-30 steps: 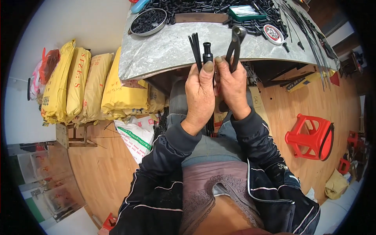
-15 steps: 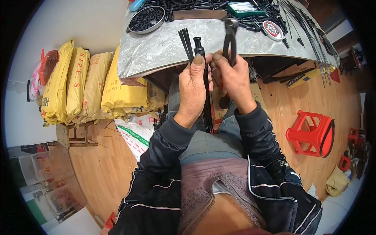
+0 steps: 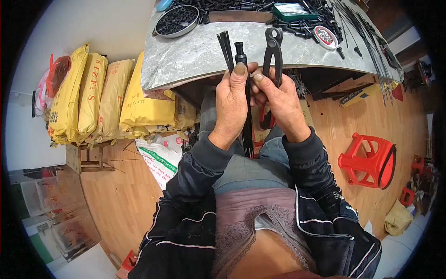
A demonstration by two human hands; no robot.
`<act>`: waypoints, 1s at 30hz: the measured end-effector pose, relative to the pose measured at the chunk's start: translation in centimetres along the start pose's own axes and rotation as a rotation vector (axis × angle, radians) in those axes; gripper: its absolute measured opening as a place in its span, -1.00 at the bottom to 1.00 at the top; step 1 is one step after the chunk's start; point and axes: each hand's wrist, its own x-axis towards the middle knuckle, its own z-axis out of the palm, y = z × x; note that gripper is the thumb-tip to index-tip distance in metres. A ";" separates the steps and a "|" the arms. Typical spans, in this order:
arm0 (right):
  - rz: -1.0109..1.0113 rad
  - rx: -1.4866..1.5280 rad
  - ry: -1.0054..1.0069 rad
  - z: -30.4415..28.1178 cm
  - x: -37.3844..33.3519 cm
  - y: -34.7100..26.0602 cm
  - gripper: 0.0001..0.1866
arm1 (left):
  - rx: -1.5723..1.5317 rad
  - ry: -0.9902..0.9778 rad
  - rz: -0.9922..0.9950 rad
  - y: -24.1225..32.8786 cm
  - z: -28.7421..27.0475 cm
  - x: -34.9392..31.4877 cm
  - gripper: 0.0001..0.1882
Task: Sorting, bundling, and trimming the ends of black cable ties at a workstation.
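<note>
Desk: the grey marbled desk (image 3: 186, 58) spans the top of the frame, with a heap of black tubular fittings (image 3: 232, 6) along its far side at top centre.
Hands: at upper centre, the left hand (image 3: 232, 102) grips rods and one fitting under its thumb; the right hand (image 3: 283, 102) is closed round pincers.
Pincers: black-headed pincers (image 3: 278, 60), right of centre, head uppermost.
Rods: thin black rods (image 3: 224, 45) fan out above the left hand, tilted left.
Fitting: a single black stepped fitting (image 3: 240, 55) stands between rods and pincers, near the desk's front edge.
Progress: one piece is in hand; whether it is fastened below the thumb cannot be told. Judging by the heap, many pieces remain unhandled.
Change: compared with half a second ago, the pincers face the view more broadly, showing a gap between their arms and a red handle below; the left grip looks unchanged.
</note>
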 end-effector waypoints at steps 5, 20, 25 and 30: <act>0.002 -0.022 -0.004 -0.1 -0.1 0.1 -0.77 | 0.011 0.005 -0.009 0.0 -0.2 0.0 -0.31; -0.077 -0.113 -0.032 -0.4 0.0 -1.1 -0.82 | -0.045 -0.016 0.001 0.0 0.1 0.0 -0.39; -0.007 -0.080 -0.138 -1.4 0.5 -2.3 -0.82 | -0.129 -0.117 -0.045 0.3 -0.1 0.0 -0.40; 0.000 -0.347 -0.157 -1.5 -0.6 -3.9 -0.82 | -0.173 -0.116 -0.119 0.2 -1.1 0.7 -0.36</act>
